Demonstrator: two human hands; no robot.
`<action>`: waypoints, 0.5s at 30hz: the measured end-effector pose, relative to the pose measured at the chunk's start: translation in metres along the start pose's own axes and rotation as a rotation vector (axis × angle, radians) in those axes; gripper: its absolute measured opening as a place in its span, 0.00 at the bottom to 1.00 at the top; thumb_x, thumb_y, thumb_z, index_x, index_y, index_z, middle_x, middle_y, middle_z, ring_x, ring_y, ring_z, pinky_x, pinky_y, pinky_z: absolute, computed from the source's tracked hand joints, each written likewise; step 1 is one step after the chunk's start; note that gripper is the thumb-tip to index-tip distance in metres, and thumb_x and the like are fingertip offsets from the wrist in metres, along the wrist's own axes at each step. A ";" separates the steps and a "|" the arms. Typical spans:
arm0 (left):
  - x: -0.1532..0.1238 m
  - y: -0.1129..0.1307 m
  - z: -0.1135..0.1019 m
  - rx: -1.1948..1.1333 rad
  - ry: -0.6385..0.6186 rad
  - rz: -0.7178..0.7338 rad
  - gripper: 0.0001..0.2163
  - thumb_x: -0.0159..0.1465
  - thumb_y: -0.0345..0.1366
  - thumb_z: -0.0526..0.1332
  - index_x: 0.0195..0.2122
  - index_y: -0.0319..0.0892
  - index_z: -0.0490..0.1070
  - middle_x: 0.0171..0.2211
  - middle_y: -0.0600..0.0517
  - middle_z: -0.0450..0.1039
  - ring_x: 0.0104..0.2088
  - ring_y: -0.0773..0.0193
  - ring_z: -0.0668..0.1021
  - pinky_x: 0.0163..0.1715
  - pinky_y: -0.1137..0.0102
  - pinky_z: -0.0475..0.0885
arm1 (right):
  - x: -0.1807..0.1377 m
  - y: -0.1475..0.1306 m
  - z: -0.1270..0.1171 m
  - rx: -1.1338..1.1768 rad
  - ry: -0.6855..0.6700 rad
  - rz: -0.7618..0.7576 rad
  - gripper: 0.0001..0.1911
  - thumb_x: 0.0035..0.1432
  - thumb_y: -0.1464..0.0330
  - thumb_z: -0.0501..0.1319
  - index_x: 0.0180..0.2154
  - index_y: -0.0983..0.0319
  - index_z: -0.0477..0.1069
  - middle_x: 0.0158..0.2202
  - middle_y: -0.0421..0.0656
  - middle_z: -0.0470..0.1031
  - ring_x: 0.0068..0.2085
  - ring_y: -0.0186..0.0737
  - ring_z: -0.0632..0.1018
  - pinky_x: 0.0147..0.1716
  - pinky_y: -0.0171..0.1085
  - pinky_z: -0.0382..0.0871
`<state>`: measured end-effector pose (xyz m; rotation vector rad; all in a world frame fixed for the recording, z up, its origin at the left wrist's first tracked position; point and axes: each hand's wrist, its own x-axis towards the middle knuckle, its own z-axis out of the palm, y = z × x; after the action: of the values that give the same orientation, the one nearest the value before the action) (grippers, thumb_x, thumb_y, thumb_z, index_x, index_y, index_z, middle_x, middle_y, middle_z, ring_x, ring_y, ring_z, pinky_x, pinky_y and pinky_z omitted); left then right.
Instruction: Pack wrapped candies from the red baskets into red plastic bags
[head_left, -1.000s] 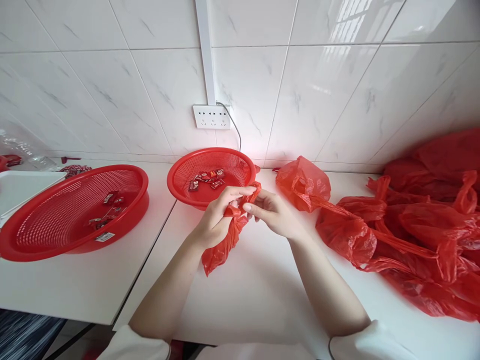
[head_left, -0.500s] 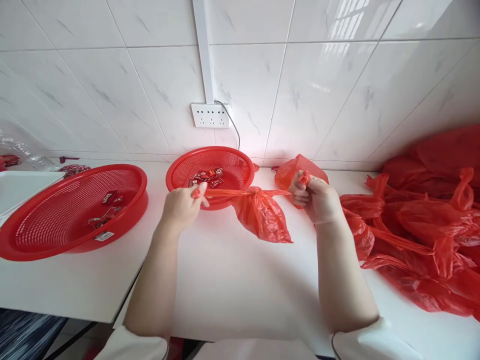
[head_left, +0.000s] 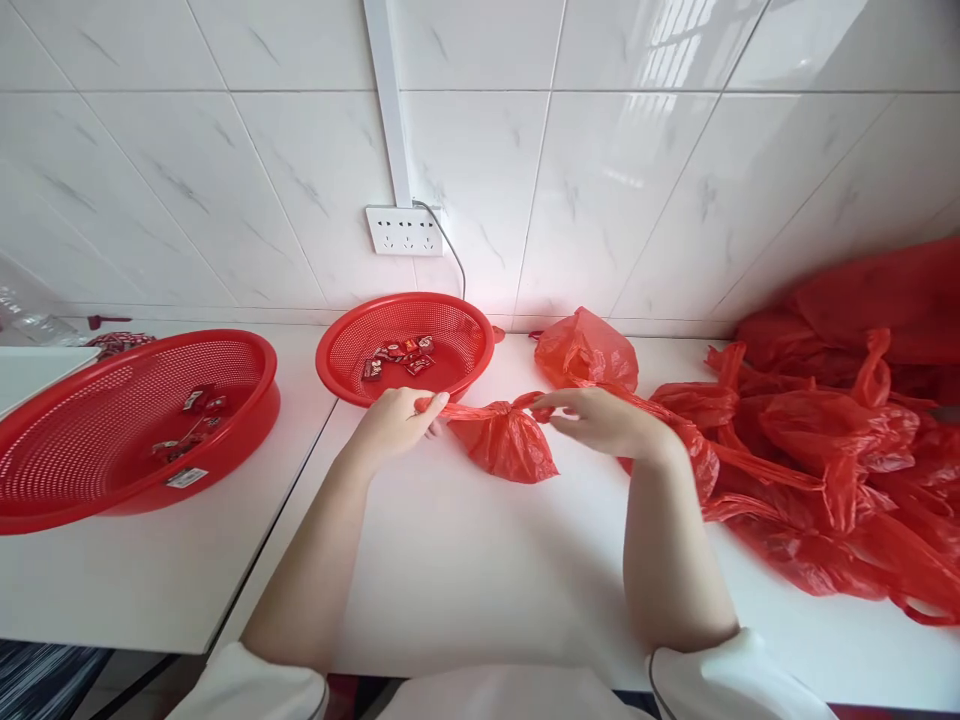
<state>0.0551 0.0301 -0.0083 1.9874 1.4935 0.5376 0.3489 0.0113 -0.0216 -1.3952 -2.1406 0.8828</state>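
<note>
A small red plastic bag point(head_left: 508, 447) with a knotted neck sits on the white table in front of me. My left hand point(head_left: 395, 424) is closed on its left handle, which is drawn out sideways. Close to the knot, the fingers of my right hand point(head_left: 606, 420) pinch the looped right handle. The bag bulges below the knot; its contents do not show. Just behind my left hand stands a round red plastic basket point(head_left: 330, 350) with several small red-wrapped pieces in it.
A larger red basket point(head_left: 259, 350) with a few wrapped pieces stands at the left. Many knotted red bags point(head_left: 832, 430) are heaped at the right. Another red bag point(head_left: 587, 350) lies by the tiled wall, near a socket strip point(head_left: 405, 231). A seam point(head_left: 277, 520) divides the tabletops.
My hands have come closer together, the right one moving inward from a fist to a fingertip hold near the knot. The bag's handles are less stretched and the bag sits lower. The view has shifted slightly right.
</note>
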 end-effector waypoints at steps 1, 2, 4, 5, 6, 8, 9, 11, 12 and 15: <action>0.001 -0.001 -0.001 0.011 -0.001 0.000 0.22 0.64 0.54 0.52 0.26 0.45 0.75 0.27 0.52 0.79 0.30 0.58 0.79 0.34 0.68 0.70 | 0.006 -0.003 0.010 -0.099 0.000 0.008 0.16 0.60 0.62 0.58 0.49 0.53 0.75 0.52 0.45 0.74 0.53 0.52 0.73 0.51 0.53 0.68; 0.001 -0.001 -0.003 0.021 0.008 0.009 0.20 0.64 0.54 0.53 0.28 0.45 0.76 0.28 0.52 0.79 0.30 0.58 0.80 0.33 0.68 0.70 | 0.013 -0.006 0.021 -0.193 0.029 0.016 0.19 0.57 0.59 0.61 0.50 0.53 0.74 0.56 0.46 0.71 0.57 0.55 0.70 0.54 0.56 0.65; 0.000 -0.001 -0.006 0.031 0.044 0.037 0.16 0.62 0.53 0.56 0.36 0.48 0.77 0.32 0.54 0.80 0.31 0.59 0.80 0.32 0.69 0.71 | 0.029 -0.013 0.045 -0.360 0.125 0.041 0.31 0.51 0.56 0.66 0.56 0.57 0.68 0.61 0.51 0.65 0.63 0.60 0.62 0.59 0.60 0.54; -0.001 0.000 -0.009 0.030 0.060 0.048 0.15 0.62 0.52 0.57 0.39 0.49 0.77 0.34 0.54 0.80 0.32 0.59 0.80 0.32 0.69 0.71 | 0.037 -0.016 0.055 -0.406 0.137 0.057 0.37 0.50 0.57 0.67 0.60 0.60 0.63 0.59 0.53 0.67 0.62 0.60 0.63 0.59 0.60 0.53; -0.002 0.000 -0.011 0.028 0.070 0.053 0.15 0.61 0.51 0.58 0.41 0.50 0.77 0.35 0.54 0.80 0.33 0.59 0.80 0.33 0.70 0.71 | 0.045 -0.017 0.063 -0.424 0.109 0.089 0.39 0.50 0.60 0.67 0.61 0.62 0.60 0.54 0.55 0.71 0.58 0.58 0.68 0.57 0.57 0.57; -0.003 0.000 -0.014 0.031 0.077 0.049 0.15 0.61 0.51 0.59 0.42 0.50 0.77 0.34 0.54 0.80 0.33 0.59 0.80 0.34 0.69 0.72 | 0.054 -0.016 0.068 -0.412 0.006 0.155 0.31 0.53 0.67 0.64 0.58 0.62 0.63 0.43 0.53 0.77 0.47 0.53 0.76 0.46 0.47 0.67; -0.004 0.000 -0.016 0.035 0.080 0.042 0.16 0.61 0.51 0.58 0.43 0.50 0.76 0.33 0.53 0.79 0.33 0.59 0.80 0.34 0.69 0.72 | 0.055 -0.014 0.064 -0.397 -0.037 0.184 0.23 0.53 0.69 0.63 0.53 0.61 0.69 0.39 0.51 0.78 0.41 0.49 0.77 0.39 0.42 0.67; -0.004 0.000 -0.019 0.042 0.086 0.022 0.16 0.62 0.52 0.58 0.45 0.51 0.75 0.33 0.54 0.79 0.33 0.59 0.81 0.36 0.68 0.72 | 0.050 -0.005 0.047 -0.381 -0.054 0.217 0.10 0.55 0.68 0.60 0.40 0.60 0.74 0.36 0.48 0.77 0.35 0.45 0.77 0.31 0.37 0.65; -0.004 0.000 -0.021 0.047 0.090 0.009 0.16 0.63 0.52 0.57 0.46 0.52 0.74 0.33 0.55 0.79 0.33 0.60 0.81 0.37 0.68 0.72 | 0.044 0.001 0.034 -0.374 -0.029 0.226 0.07 0.56 0.66 0.59 0.36 0.59 0.74 0.35 0.46 0.77 0.33 0.43 0.76 0.29 0.36 0.63; -0.004 0.000 -0.024 0.069 0.092 -0.028 0.15 0.64 0.52 0.56 0.47 0.55 0.73 0.34 0.57 0.79 0.35 0.61 0.81 0.39 0.68 0.73 | 0.016 0.028 -0.011 -0.243 0.217 0.245 0.11 0.59 0.63 0.55 0.34 0.60 0.73 0.32 0.42 0.76 0.30 0.39 0.74 0.26 0.34 0.61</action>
<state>0.0383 0.0312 0.0100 2.0146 1.6134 0.5801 0.3676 0.0372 -0.0331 -1.8148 -1.9907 0.5350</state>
